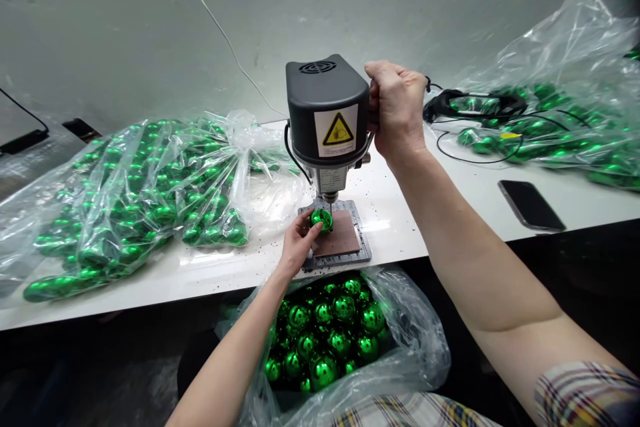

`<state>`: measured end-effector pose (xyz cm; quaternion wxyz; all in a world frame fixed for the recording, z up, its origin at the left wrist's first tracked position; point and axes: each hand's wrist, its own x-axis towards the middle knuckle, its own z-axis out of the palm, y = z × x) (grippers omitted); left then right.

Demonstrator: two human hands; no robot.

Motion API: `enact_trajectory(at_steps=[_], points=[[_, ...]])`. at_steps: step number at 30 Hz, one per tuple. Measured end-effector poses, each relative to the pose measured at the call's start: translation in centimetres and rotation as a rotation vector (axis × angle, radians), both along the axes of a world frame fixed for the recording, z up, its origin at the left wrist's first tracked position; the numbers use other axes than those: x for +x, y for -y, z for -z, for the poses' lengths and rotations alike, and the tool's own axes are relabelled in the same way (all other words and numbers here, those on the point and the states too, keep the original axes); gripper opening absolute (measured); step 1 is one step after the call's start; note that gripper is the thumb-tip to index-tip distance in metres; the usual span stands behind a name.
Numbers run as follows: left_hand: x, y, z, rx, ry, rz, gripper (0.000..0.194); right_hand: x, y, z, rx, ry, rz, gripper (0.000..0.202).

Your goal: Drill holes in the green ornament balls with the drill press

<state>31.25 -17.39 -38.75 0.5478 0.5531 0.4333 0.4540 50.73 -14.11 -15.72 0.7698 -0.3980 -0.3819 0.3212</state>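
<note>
Okay, drill press [327, 121]: landmark; dark housing, warning triangle on front, standing on white table [400, 237].
Left hand [301, 237]: thumb and fingers pinching one green ball [320, 217], low at front of drill press.
Green ball: under drill chuck [330, 197], over brown board [343, 232] on drill press base [367, 255]; can't tell if bit touches it.
Right hand [399, 103]: fist clenched round handle at drill press's right side; fingers mostly cover the handle.
Open bag [417, 330]: below drill press, nearer the person, full of loose shiny green balls [324, 333].
Left bags [133, 193]: clear plastic, more green balls, left of drill press.
Right bag [565, 140]: clear plastic, green balls inside, right of drill press.
Phone [531, 205]: lying flat, right of drill press, near table's front edge.
Crumbs: dark bits scattered around drill press base.
</note>
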Motion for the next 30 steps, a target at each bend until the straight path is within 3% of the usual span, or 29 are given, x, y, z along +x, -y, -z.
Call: enact_trajectory(at_steps=[6,11,16,24,30], points=[[0.5,0.0,0.5,0.221,-0.279,-0.014,0.053,0.3,-0.5,0.4,0.05,0.023,-0.029,0.049],[1.7,0.5,0.4,0.411,-0.396,-0.008,0.046,0.3,-0.4,0.3,0.025,0.006,-0.029,0.047],[2.5,0.6,1.2,0.372,-0.383,-0.041,0.051,0.2,0.8,0.7,0.094,0.051,-0.046,0.05],[2.5,0.4,2.3,0.273,-0.214,-0.011,0.055,-0.6,5.1,3.4,0.364,0.148,0.05,0.049],[1.6,-0.2,1.3,0.157,-0.091,0.129,0.06,-0.6,5.2,4.4,0.384,0.207,0.12,0.05]])
